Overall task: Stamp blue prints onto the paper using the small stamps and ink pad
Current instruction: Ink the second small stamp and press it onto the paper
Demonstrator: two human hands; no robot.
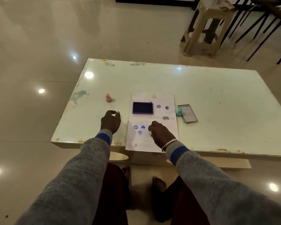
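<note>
A white paper (162, 127) lies on the pale table (217, 98) at its near edge. On the paper's upper left sits the open blue ink pad (142, 108). Blue prints (158, 106) show to the pad's right, and others (139, 132) at the lower left. My right hand (161, 134) is pressed down on the paper beside the lower prints, fingers closed around a small whitish stamp (150, 132), which is mostly hidden. My left hand (111, 121) rests on the table left of the paper, fingers curled with nothing visible in them. A pink stamp (108, 97) stands beyond it. A teal stamp (179, 112) stands right of the paper.
The ink pad's grey lid (187, 113) lies by the teal stamp. A beige plastic stool (206, 26) and dark chair legs (258, 26) stand on the glossy floor beyond the table. My feet (159, 182) are under the near edge.
</note>
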